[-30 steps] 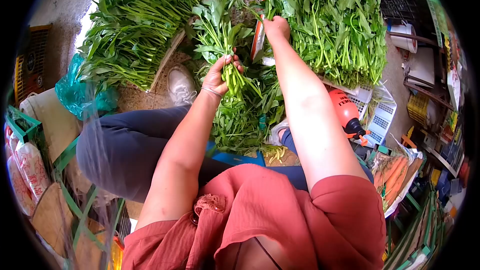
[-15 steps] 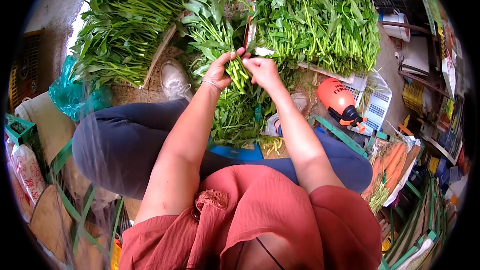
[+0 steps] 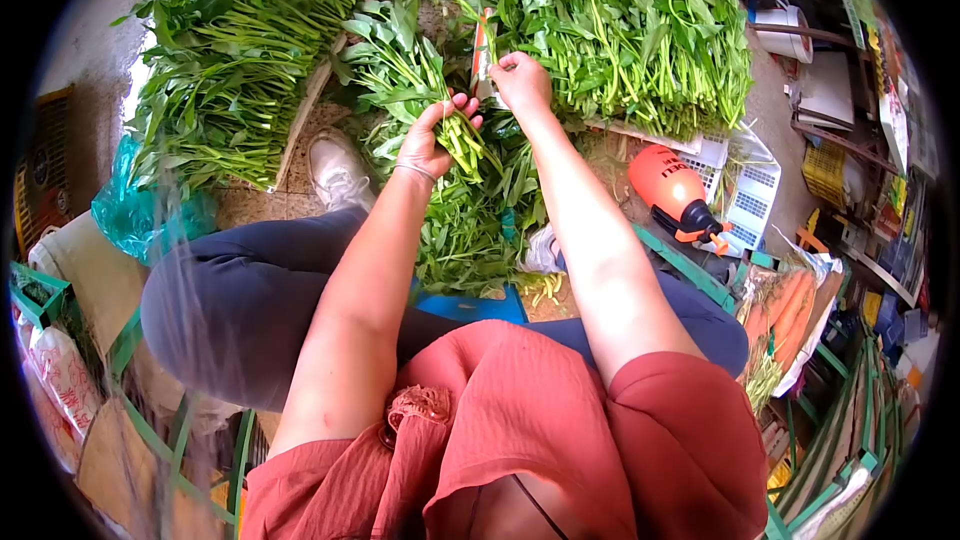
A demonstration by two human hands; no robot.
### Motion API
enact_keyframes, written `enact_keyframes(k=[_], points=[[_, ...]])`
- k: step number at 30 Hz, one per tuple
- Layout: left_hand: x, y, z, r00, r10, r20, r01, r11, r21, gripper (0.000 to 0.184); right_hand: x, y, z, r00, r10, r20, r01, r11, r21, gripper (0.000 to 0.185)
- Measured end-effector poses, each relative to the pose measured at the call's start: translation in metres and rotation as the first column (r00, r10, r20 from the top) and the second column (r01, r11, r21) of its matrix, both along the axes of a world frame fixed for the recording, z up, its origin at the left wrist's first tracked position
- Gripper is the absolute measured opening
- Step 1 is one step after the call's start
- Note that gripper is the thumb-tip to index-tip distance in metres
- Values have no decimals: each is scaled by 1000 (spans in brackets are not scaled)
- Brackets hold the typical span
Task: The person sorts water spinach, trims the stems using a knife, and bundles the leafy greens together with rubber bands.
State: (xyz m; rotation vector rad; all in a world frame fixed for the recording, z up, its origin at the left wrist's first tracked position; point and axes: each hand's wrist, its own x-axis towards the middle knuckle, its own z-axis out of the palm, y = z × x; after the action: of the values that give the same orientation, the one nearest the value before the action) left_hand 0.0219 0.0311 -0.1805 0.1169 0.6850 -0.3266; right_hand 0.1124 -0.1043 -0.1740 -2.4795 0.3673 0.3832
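Note:
My left hand point(image 3: 432, 138) is wrapped round the lower stems of a bunch of leafy greens point(image 3: 405, 65), like water spinach. Its cut ends point toward me and the leaves point away. Up and to the right, my right hand point(image 3: 522, 85) pinches a single green stalk point(image 3: 478, 20), apart from the bunch. A loose heap of greens point(image 3: 465, 230) lies below my hands, between my feet. Long-stemmed greens are piled at the left point(image 3: 230, 70), and another thick pile point(image 3: 630, 40) stands at the right, close to my right hand.
An orange spray bottle point(image 3: 667, 180) rests by a white plastic crate point(image 3: 752, 195) at the right. Carrots point(image 3: 785, 310) lie nearer me. A teal plastic bag point(image 3: 150, 215) is at the left, beside my knee. Something blue point(image 3: 475, 307) shows under the heap.
My right hand has moved up and away from the bunch, and a single stalk now shows in its fingers. My left hand keeps the bunch and has shifted slightly left.

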Motion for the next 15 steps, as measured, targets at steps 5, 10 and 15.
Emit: enact_keyframes(k=[5, 10, 15], points=[[-1, -7, 5, 989, -72, 127, 79, 996, -50, 25, -45, -4, 33, 998, -52, -38, 65, 847, 528, 17], [-8, -14, -4, 933, -237, 271, 266, 961, -75, 40, -85, -10, 42, 995, 34, -94, 11, 899, 438, 19], [-7, -18, 1, 945, -276, 175, 286, 958, -32, 21, -103, -19, 68, 976, -144, -161, 213, 778, 591, 24]])
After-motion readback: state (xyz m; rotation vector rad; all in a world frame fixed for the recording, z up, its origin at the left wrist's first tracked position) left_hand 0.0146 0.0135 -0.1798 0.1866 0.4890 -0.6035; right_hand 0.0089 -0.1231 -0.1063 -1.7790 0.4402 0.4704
